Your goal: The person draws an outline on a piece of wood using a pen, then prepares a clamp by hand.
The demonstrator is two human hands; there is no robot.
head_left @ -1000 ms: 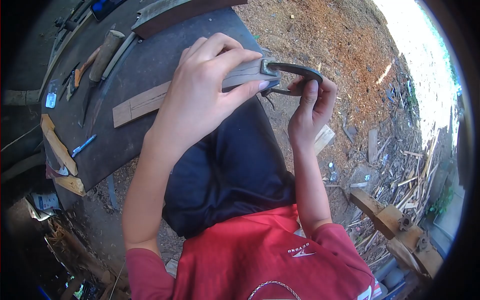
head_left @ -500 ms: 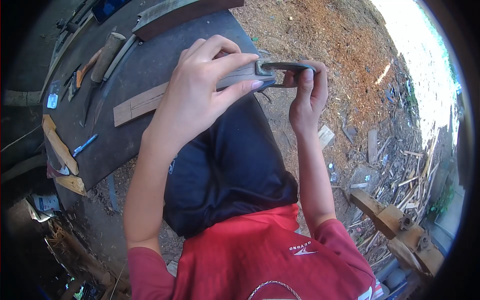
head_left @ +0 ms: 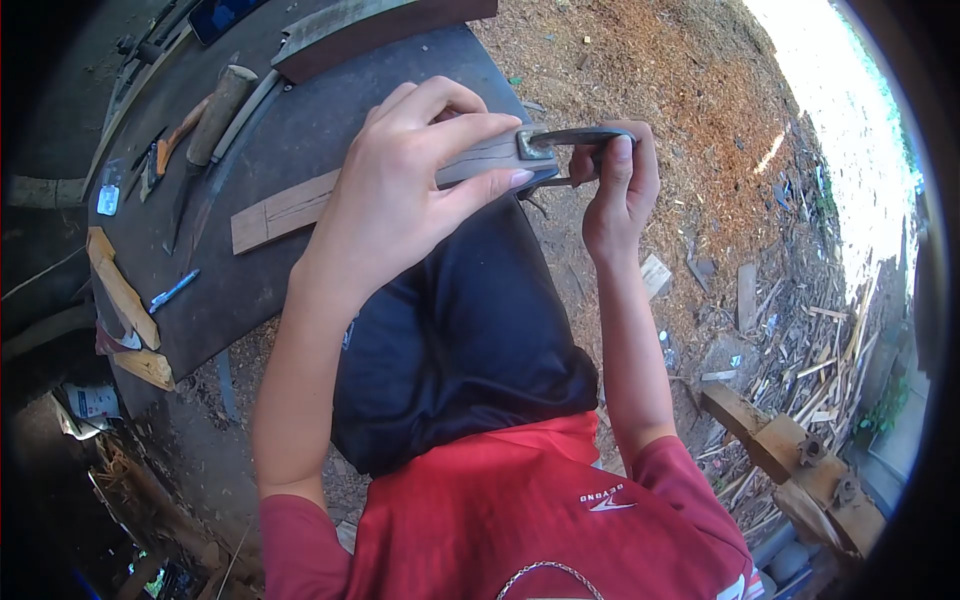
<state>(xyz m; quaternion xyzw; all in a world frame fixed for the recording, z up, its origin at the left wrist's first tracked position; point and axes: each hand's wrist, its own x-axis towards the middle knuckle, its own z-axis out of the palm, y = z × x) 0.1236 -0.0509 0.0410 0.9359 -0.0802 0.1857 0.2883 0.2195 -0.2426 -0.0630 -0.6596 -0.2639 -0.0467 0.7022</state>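
A wooden strip (head_left: 287, 212) with pencil lines lies on the dark table and reaches past its right edge. My left hand (head_left: 405, 180) grips the strip near its far end, index finger on the upper side and thumb on the lower side. At that end a dark metal clamp (head_left: 575, 135) sits with a squarish jaw pad on the wood. My right hand (head_left: 615, 185) is closed around the clamp's outer part, thumb on top; its other fingers are partly hidden. Part of the clamp goes below the strip.
On the dark table (head_left: 330, 110) lie a thick wooden block (head_left: 370, 35), a round wooden handle (head_left: 222, 112), a blue pen (head_left: 174, 288) and pale wood offcuts (head_left: 122, 285). Sawdust (head_left: 690, 90) covers the ground to the right, with stacked timber (head_left: 790, 450) lower right.
The view has shifted slightly, moving everything a little down and right in the picture. Both hands keep the same hold on the strip and the clamp.
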